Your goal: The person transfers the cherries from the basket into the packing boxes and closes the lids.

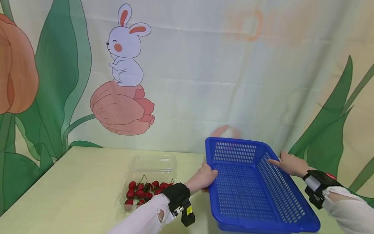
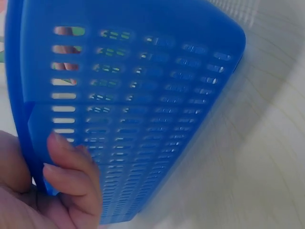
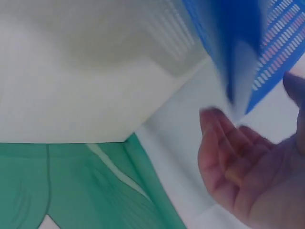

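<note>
A blue slotted plastic basket (image 1: 242, 191) stands at the right of the table, its mesh floor in view. My left hand (image 1: 203, 178) grips the basket's left rim. In the left wrist view, curled fingers (image 2: 74, 167) lie against the outside of the slotted wall, and the thumb side is over the rim. At the right rim is my right hand (image 1: 293, 164), its thumb pointing over the edge. The right wrist view shows that hand's fingers (image 3: 224, 162) loosely bent, apart from the blurred basket wall (image 3: 281, 43), pinching nothing.
Left of the basket, a clear plastic clamshell box (image 1: 155, 164) with its lid up holds several red cherries (image 1: 139, 194). Both sit on the pale yellow table (image 1: 81, 191). Behind hangs a printed curtain (image 1: 190, 97) with a rabbit and tulips.
</note>
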A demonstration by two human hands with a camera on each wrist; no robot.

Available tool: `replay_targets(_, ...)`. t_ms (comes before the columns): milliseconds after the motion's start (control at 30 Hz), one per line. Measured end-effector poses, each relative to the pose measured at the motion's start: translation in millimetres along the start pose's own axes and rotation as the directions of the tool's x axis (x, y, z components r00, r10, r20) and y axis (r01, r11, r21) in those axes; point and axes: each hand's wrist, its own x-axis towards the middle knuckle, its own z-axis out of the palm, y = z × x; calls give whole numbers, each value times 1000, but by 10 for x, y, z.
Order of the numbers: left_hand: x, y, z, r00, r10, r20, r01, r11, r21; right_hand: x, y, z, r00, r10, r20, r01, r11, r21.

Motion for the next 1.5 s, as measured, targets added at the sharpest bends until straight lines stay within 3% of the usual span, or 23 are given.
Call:
replay_targets(233,-88,-49,-199,993,19,120,-19,1000,-3,6,-268,-105,998,-27,-59,25,999,-31)
replay_targets(433,-152,-50,-496,991,45,125,-59,992,111,9,-672,-60,989,-112,-92,110,994,-23)
replay_targets(600,-229,-111,-768,988,89,129,-111,979,169,21,-1059,79,987,-148,-57,148,989,-1)
replay_targets(767,-322,-231,-1001,986,79,147,-111,967,227,-30,-1381,196,979,-204,-14,204,974,96)
replay_targets(1067,-572,-557,-1418,988,120,94,-144,938,316,-48,-1805,349,945,-325,33,317,937,145)
replay_targets(1267,-703,-877,-1724,999,44,-25,-31,922,386,-36,-1929,413,946,-323,13,318,939,129)
replay_targets(1500,-886,-1168,-1978,989,-31,-142,91,893,441,-49,-1972,453,958,-286,9,284,955,86)
